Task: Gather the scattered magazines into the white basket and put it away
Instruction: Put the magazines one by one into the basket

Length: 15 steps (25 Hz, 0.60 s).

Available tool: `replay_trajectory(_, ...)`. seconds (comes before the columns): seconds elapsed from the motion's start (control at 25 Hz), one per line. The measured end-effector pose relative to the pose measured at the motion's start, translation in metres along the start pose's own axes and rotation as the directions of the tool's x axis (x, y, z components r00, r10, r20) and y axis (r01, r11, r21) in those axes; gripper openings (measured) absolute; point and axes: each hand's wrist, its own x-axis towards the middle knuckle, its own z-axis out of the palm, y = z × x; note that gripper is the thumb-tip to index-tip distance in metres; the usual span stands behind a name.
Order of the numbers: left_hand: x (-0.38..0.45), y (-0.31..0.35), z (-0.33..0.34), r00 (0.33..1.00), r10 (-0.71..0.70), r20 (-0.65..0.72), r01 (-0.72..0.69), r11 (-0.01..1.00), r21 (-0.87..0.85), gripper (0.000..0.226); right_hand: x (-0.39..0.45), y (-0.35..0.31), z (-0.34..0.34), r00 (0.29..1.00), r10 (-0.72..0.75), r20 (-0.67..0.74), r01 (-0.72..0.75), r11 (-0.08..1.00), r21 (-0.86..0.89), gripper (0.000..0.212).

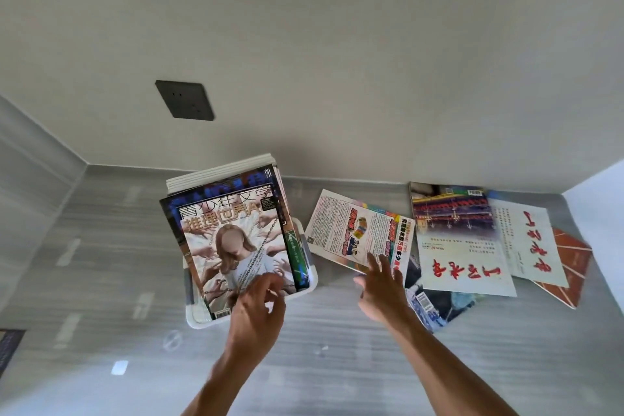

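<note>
The white basket (312, 282) stands on the grey floor with several magazines stacked in it. The top magazine (233, 240) shows a figure ringed by hands. My left hand (258, 300) hovers at that magazine's near edge, fingers loosely curled and holding nothing. My right hand (381, 284) reaches with straight fingers onto the near edge of a colourful magazine (351, 226) lying flat to the right of the basket. Further right lie a white magazine with red characters (462, 267), a second white one (530, 240), an orange-red one (574, 267) and a dark one (445, 307) partly underneath.
A pale wall runs just behind the basket and magazines, with a dark socket plate (185, 100) on it. The wall turns a corner at the far left. A dark mat edge (10, 348) shows at the left border. Bare grey floor lies in front.
</note>
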Motion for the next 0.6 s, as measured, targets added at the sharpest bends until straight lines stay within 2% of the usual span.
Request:
replay_trajectory(0.12, -0.011, 0.006, 0.017, 0.997, -0.021, 0.075, 0.022, 1.000, -0.010, 0.029, -0.001, 0.010, 0.020, 0.998, -0.060, -0.024, 0.057, 0.993, -0.108, 0.074)
replay_trajectory(0.2, -0.015, 0.013, 0.021, 0.996, -0.045, 0.077, 0.044, 0.999, 0.015, 0.029, -0.013, 0.011, 0.016, 0.983, -0.095, -0.154, 0.069, 0.984, -0.166, 0.078)
replay_trajectory(0.24, -0.015, 0.019, 0.022, 0.998, -0.027, 0.055, 0.024, 0.998, 0.056, 0.030, -0.019, 0.013, 0.007, 0.960, -0.119, -0.254, 0.071, 0.979, -0.192, 0.076)
replay_trajectory(0.32, -0.008, 0.040, 0.032, 0.995, 0.097, -0.001, -0.094, 0.965, 0.246, 0.038, -0.033, 0.020, -0.022, 0.882, -0.205, -0.424, 0.109, 0.965, -0.239, 0.061)
replay_trajectory(0.4, 0.007, 0.070, 0.049, 0.966, 0.260, 0.008, -0.240, 0.877, 0.416, 0.057, -0.049, 0.026, -0.052, 0.789, -0.361, -0.497, 0.213, 0.919, -0.331, 0.040)
replay_trajectory(0.48, 0.023, 0.099, 0.068, 0.933, 0.326, 0.153, -0.359, 0.822, 0.442, 0.073, -0.068, 0.032, -0.074, 0.703, -0.490, -0.516, 0.289, 0.859, -0.423, 0.019)
replay_trajectory(0.56, 0.033, 0.114, 0.089, 0.908, 0.209, 0.363, -0.353, 0.848, 0.395, 0.066, -0.086, 0.038, -0.090, 0.605, -0.568, -0.558, 0.353, 0.820, -0.451, 0.010)
replay_trajectory(0.6, 0.035, 0.117, 0.098, 0.893, 0.121, 0.434, -0.292, 0.889, 0.353, 0.053, -0.093, 0.043, -0.096, 0.541, -0.588, -0.601, 0.376, 0.809, -0.453, 0.020)
